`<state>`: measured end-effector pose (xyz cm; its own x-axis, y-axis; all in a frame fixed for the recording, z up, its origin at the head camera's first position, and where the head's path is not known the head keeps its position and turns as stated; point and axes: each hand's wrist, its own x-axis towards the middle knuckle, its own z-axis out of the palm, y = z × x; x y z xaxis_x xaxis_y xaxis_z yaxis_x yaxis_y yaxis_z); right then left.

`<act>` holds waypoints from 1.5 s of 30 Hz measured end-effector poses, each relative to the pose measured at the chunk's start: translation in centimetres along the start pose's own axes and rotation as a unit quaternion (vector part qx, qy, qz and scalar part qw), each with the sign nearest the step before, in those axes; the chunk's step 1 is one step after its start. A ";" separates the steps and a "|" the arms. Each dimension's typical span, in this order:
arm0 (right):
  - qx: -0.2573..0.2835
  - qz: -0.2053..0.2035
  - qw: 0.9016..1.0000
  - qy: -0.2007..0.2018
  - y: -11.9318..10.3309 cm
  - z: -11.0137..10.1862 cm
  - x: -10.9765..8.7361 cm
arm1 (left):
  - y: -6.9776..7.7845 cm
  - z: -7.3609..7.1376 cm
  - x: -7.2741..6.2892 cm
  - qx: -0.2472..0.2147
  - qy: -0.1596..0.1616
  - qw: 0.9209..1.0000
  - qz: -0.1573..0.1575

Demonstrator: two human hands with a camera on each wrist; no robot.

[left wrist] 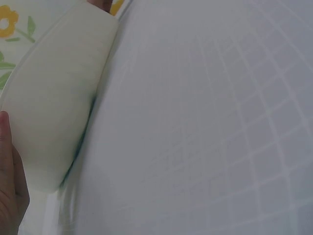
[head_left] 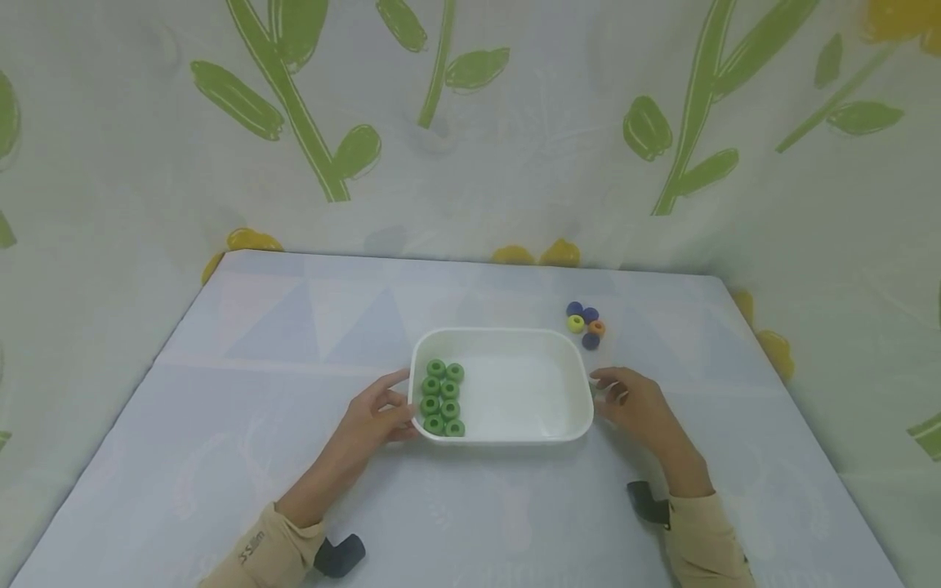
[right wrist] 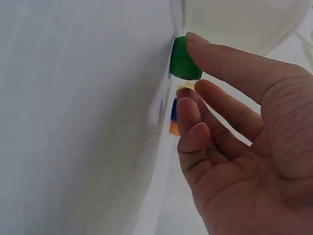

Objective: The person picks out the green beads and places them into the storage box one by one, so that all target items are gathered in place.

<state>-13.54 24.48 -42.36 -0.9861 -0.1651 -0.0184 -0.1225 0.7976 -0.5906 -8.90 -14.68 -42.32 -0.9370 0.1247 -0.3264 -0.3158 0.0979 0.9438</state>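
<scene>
A white tray (head_left: pixel 515 437) lies on the table with several green beads (head_left: pixel 450 388) grouped along its left side. My left hand (head_left: pixel 378 416) touches the tray's left end; the left wrist view shows fingers (left wrist: pixel 5 161) against the outer wall (left wrist: pixel 63 88). Beside the tray's right end my right hand (head_left: pixel 635 404) pinches a separate green bead (right wrist: pixel 182 61) at the table surface. In the right wrist view the thumb overlaps this bead and the index fingertip lies just below it; contact on the index side is hard to see.
Beyond the tray's right back corner sits a small cluster of beads: blue (head_left: pixel 575 309), yellow (head_left: pixel 576 324), orange (head_left: pixel 597 327) and dark ones (head_left: pixel 590 340). The table (head_left: pixel 515 523) has a pale patterned cover. A curtain with green leaves (head_left: pixel 478 69) hangs behind its back edge.
</scene>
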 end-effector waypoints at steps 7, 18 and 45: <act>0.003 0.004 1.000 0.000 0.2 0.2 0.0 | 0.0 0.1 -0.1 0.004 0.002 1.000 -0.001; -0.002 0.009 1.000 0.007 0.4 0.7 0.3 | 0.1 0.1 -0.1 -0.001 0.001 1.000 -0.001; -0.001 0.070 0.998 -0.006 0.5 -0.8 0.1 | 0.0 0.2 -0.1 0.005 0.006 1.000 -0.002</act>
<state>-13.80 25.38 -42.01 -0.9921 -0.0588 -0.1112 0.0167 0.8146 -0.5798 -8.78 -14.52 -42.25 -0.9374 0.1121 -0.3297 -0.3181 0.1091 0.9417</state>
